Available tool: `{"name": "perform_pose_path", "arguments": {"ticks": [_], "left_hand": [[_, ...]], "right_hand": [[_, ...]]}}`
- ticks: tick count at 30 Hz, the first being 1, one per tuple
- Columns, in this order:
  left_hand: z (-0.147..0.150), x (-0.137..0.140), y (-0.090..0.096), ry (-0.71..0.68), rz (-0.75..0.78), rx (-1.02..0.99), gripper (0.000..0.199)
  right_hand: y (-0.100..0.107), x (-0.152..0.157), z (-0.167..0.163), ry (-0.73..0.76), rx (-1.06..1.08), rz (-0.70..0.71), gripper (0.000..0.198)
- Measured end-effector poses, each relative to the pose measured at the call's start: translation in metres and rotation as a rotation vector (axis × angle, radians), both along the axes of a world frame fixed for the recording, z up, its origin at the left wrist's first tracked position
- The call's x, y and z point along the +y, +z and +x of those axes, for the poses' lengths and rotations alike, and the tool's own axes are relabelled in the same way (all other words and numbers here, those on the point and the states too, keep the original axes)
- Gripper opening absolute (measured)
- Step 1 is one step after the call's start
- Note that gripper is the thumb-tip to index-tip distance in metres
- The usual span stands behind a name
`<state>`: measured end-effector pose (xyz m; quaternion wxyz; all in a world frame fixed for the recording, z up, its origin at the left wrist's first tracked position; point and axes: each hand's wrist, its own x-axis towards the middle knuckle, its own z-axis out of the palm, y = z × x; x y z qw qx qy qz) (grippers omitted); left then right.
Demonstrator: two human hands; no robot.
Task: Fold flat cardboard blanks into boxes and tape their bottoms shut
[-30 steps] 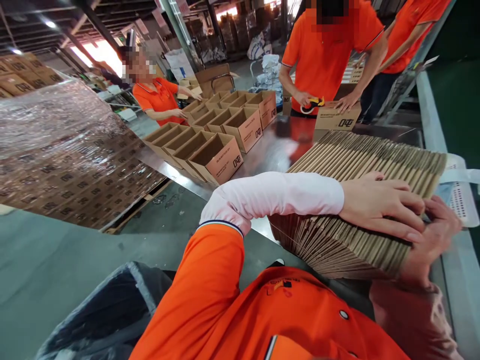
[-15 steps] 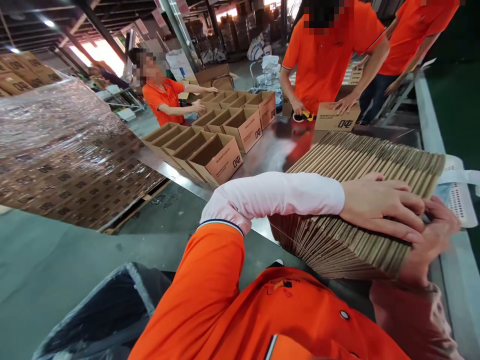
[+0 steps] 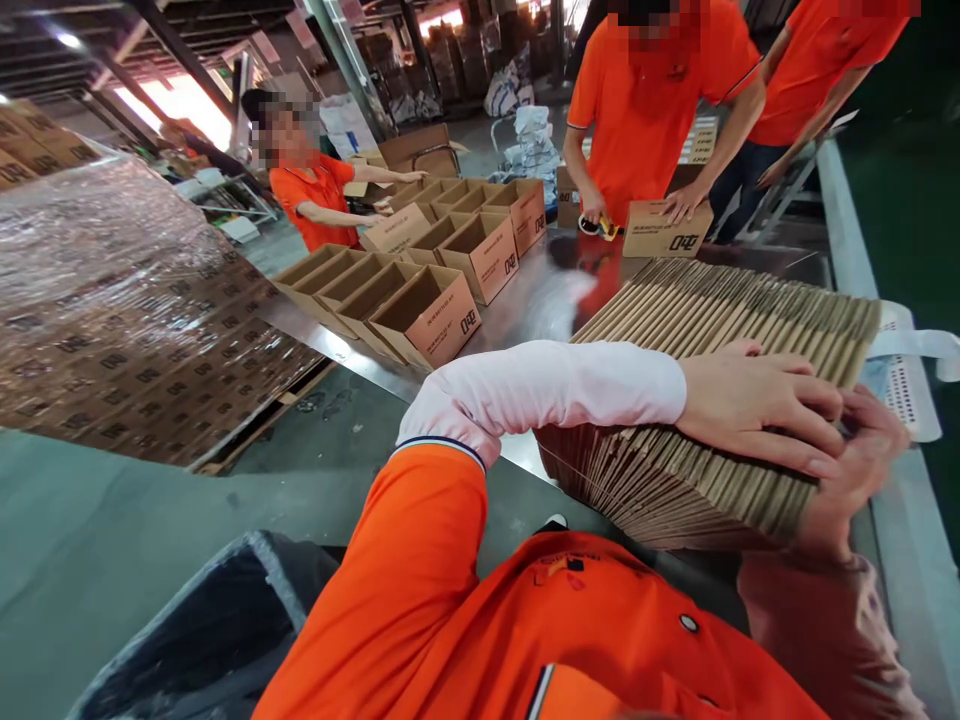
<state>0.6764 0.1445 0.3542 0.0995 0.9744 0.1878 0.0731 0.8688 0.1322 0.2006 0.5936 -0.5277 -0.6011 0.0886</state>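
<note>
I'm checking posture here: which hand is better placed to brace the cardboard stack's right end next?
Probably the right hand: it is at that end of the cardboard stack, with its arm on the same side. The left hand lies over the stack, its arm stretched across from the other side.

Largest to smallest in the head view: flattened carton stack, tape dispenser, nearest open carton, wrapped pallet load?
Wrapped pallet load and flattened carton stack: similar outlines, not ranked
Nearest open carton
Tape dispenser
</note>
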Motion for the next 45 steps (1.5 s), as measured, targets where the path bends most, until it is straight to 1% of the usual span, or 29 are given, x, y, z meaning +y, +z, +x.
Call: {"name": "perform_pose_path", "arguments": {"ticks": [2,4,9,15,21,25,31,35,39,45], "left_hand": [[0.0000,0.0002,0.0005,-0.008,-0.019,0.005,0.054],[0.0000,0.0001,0.0008,-0.004,-0.026,0.017,0.052],[-0.0001,-0.0013,0.0020,0.011,-0.007,0.039,0.048],[-0.0003,-0.0019,0.0032,0.017,-0.007,0.062,0.052],[-0.0008,-0.0017,0.0008,0.000,0.012,0.018,0.047],[-0.0014,-0.0016,0.0017,-0.008,-0.003,0.022,0.048],[-0.0017,-0.0021,0.0039,-0.011,-0.027,0.022,0.053],[-0.0023,-0.0025,0.0043,-0.009,-0.030,0.006,0.052],[-0.0028,-0.0025,0.0051,-0.014,-0.039,0.013,0.052],[-0.0013,-0.0011,0.0025,-0.003,-0.003,0.030,0.052]], "right_hand": [[0.0022,-0.0038,-0.0016,0.026,0.029,-0.013,0.056],[0.0024,-0.0049,-0.0020,0.032,0.033,-0.003,0.058],[-0.0034,-0.0011,0.0006,0.019,0.018,0.012,0.058],[-0.0033,-0.0029,-0.0006,0.031,0.052,-0.016,0.060],[0.0015,-0.0043,-0.0030,0.029,0.049,-0.024,0.051],[0.0018,-0.0029,-0.0035,0.032,0.092,-0.032,0.053],[0.0014,-0.0002,-0.0018,0.005,0.051,-0.007,0.055],[-0.0002,0.0000,-0.0011,0.014,0.046,-0.016,0.052],[-0.0051,0.0025,0.0018,0.016,0.000,0.015,0.047],[-0.0053,0.0026,0.0014,0.016,0.017,0.002,0.047]]}}
